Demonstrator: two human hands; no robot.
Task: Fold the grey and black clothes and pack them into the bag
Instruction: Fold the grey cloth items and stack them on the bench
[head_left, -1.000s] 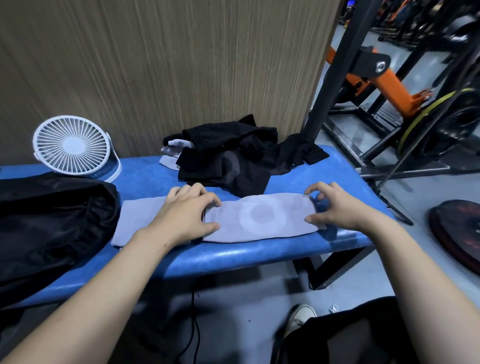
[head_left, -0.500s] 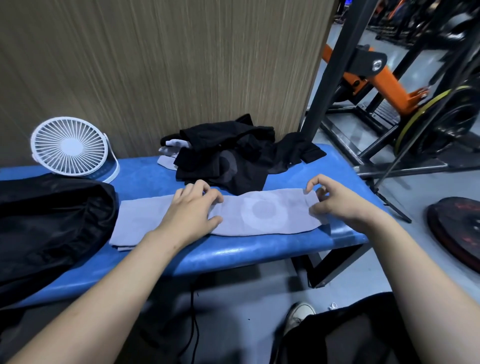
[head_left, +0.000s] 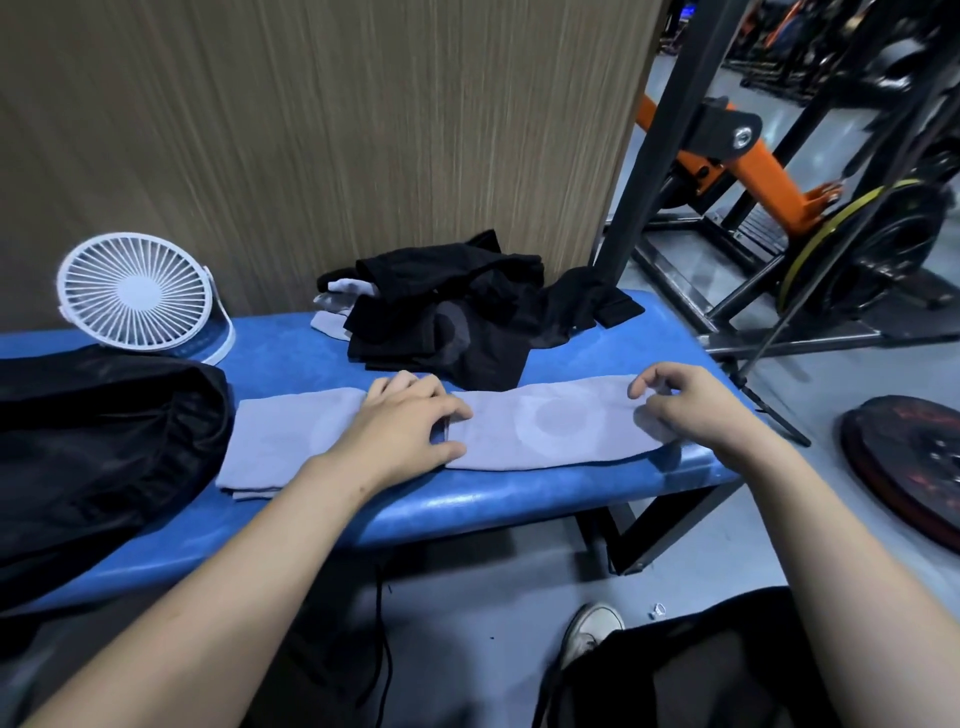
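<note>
Folding of the grey garment (head_left: 467, 431) in hand; packing not yet reached. Lay flat as a long strip on the blue bench (head_left: 519, 499), near its front edge, long axis running along the bench from left to right, one end toward the black bag (head_left: 93, 447), the other at the bench's right end. Pale ring pattern on the strip's right half, facing up.

Left hand (head_left: 410, 426) rested on the strip's middle, fingers bent, thumb and forefinger apparently nipping a little cloth; whether truly pinched, could not tell. Right hand (head_left: 680, 405) sat at the strip's right end, fingers curled over that edge and seemingly grasping it, though the contact was partly hidden by the hand itself.

Judged next: right end to be lifted and carried leftward over the middle, halving the strip, with the left hand serving as the crease line. Called for a firm hold on both layers, lest the lower one slide.

Black clothes (head_left: 457, 317) heaped unfolded behind the strip, touching its far edge, over something pale. White fan (head_left: 137, 291) stood behind the bag, against the wooden wall (head_left: 311, 130).
</note>
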